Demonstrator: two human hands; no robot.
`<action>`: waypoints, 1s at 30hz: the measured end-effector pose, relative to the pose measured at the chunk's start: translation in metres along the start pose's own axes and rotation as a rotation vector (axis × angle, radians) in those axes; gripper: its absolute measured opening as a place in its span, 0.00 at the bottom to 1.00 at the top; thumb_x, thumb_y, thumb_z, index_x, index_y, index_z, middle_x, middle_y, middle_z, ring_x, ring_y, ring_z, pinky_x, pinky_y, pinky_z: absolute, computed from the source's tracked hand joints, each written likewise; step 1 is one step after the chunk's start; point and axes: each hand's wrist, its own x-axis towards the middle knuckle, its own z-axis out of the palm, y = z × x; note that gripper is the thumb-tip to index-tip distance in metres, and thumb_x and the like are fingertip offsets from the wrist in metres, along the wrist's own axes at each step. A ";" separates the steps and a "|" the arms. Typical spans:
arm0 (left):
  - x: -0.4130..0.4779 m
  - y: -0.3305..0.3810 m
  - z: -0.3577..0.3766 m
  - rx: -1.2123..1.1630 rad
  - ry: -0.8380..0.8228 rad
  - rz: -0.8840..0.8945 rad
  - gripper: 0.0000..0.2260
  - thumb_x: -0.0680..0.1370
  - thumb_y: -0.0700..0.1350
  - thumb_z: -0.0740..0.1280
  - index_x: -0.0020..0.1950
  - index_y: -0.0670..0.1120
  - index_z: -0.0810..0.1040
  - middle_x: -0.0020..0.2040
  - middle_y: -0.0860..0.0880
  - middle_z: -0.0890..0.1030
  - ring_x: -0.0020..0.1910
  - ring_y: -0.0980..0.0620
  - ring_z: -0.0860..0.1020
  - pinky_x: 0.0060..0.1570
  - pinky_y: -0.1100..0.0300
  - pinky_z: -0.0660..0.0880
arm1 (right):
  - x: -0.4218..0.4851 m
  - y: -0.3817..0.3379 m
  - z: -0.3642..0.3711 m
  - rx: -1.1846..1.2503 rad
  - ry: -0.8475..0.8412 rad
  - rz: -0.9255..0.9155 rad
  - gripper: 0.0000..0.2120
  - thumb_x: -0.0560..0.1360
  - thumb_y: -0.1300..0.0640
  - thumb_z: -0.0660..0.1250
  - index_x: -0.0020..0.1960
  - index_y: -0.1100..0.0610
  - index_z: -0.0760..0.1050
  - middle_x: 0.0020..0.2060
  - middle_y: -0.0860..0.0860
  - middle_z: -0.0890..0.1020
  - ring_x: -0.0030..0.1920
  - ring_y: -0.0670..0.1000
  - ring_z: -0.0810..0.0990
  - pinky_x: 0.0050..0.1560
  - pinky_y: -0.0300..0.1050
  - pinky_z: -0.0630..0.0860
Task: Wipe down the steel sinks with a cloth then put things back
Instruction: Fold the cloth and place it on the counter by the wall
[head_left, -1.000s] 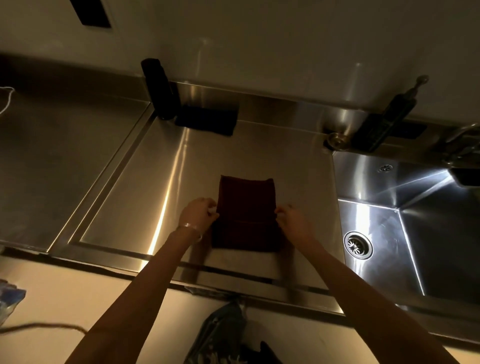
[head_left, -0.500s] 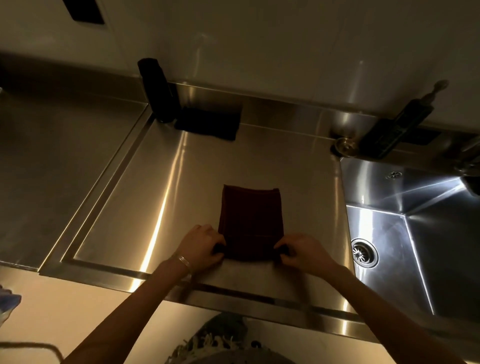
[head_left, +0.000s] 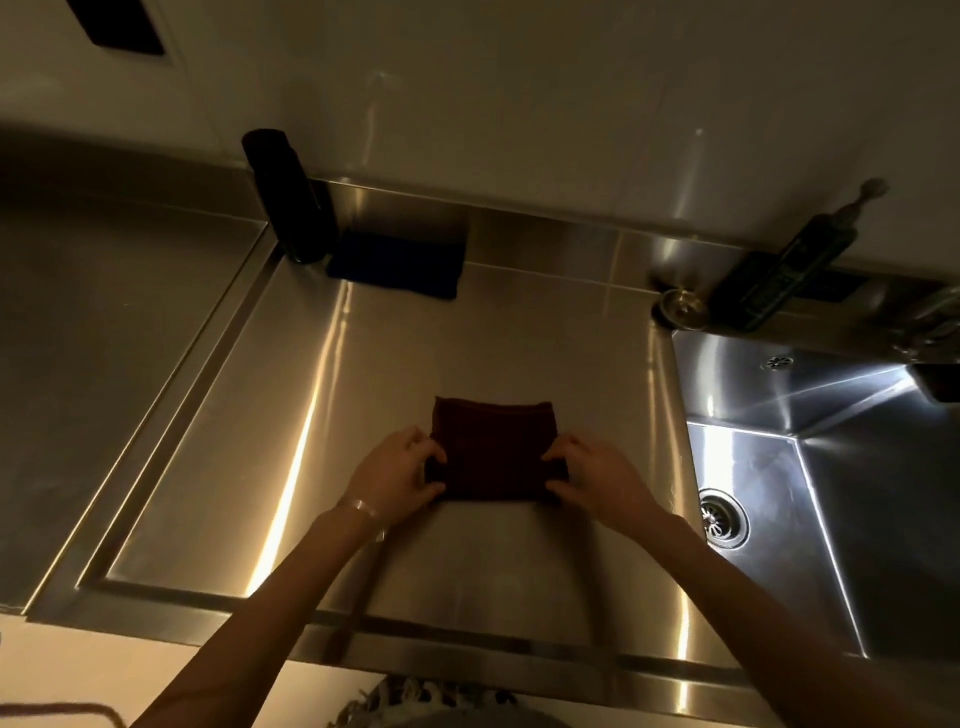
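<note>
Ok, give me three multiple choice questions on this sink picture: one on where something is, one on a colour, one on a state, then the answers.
1. Where does the cloth lie?
A. hanging on the wall
B. on the drainboard beside the sink basin
C. draped over the black bottle

2. What colour is that cloth?
A. dark red
B. white
C. yellow

3. What are the left hand and right hand doing?
A. resting flat on the steel
B. each pinching a side of the cloth
C. turning a tap

Answers:
1 B, it lies flat on the steel left of the basin.
2 A, it looks deep red against the steel.
3 B, thumb and fingers of each hand close on its side edges.
</note>
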 end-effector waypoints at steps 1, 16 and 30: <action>-0.008 0.001 0.006 0.070 -0.014 0.045 0.19 0.69 0.48 0.74 0.58 0.47 0.77 0.57 0.47 0.74 0.54 0.45 0.73 0.51 0.55 0.73 | -0.006 0.001 0.003 -0.094 -0.075 -0.065 0.20 0.71 0.51 0.71 0.61 0.53 0.75 0.62 0.51 0.74 0.62 0.52 0.73 0.60 0.46 0.68; 0.082 -0.012 -0.042 -0.502 0.103 -0.436 0.08 0.74 0.42 0.69 0.53 0.43 0.81 0.47 0.47 0.81 0.48 0.51 0.78 0.45 0.65 0.69 | 0.080 0.003 -0.041 0.513 0.136 0.424 0.11 0.75 0.64 0.66 0.57 0.65 0.77 0.51 0.63 0.82 0.36 0.42 0.79 0.38 0.28 0.70; 0.097 -0.016 -0.021 -0.194 0.196 -0.368 0.15 0.77 0.41 0.65 0.63 0.41 0.77 0.60 0.39 0.76 0.60 0.42 0.75 0.61 0.57 0.66 | 0.090 0.004 -0.043 0.722 -0.028 0.748 0.21 0.76 0.59 0.68 0.66 0.65 0.69 0.46 0.58 0.75 0.30 0.47 0.73 0.23 0.31 0.70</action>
